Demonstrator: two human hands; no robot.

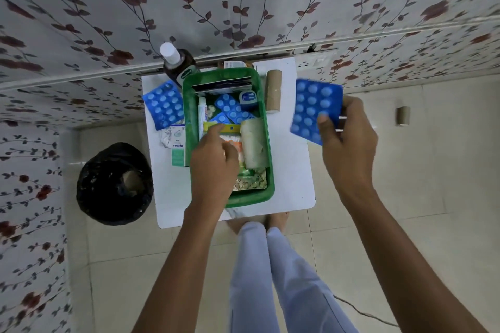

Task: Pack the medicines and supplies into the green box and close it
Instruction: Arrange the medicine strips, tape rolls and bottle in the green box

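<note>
- While the green box [266, 170] sits open on the white table [295, 170], no lid is seen on it.
- Right hand [349, 140]: one blue blister sheet [315, 105] is pinched between thumb and fingers and held in the air to the right of the box, off past the table's right edge.
- Left hand [213, 162]: placed over the box's near half, forefinger stretched out and touching a yellow strip [230, 128] inside; nothing is gripped, the other fingers loosely curled.
- Counted in the box: two blue blister sheets [232, 109], overlapping; one white tube [202, 116] along the left wall; one small blue-lidded jar [247, 97]; one white roll [253, 146] by the right wall; one gold blister strip [250, 184] at the near end; dark flat packs [221, 86] at the far end, number not readable.
- Counted on the table outside the box: one blue blister sheet [163, 105] at left; one white-and-green carton [178, 146] just beside the left wall; one crumpled white item [165, 138] next to that carton; one brown bottle [177, 65] with white cap at the far left corner; tan rolls [273, 90] stacked just beside the right wall, apparently two.
- On the floor: one black-lined bin [115, 184] left of the table; one small tan roll [403, 116] well apart at right.
</note>
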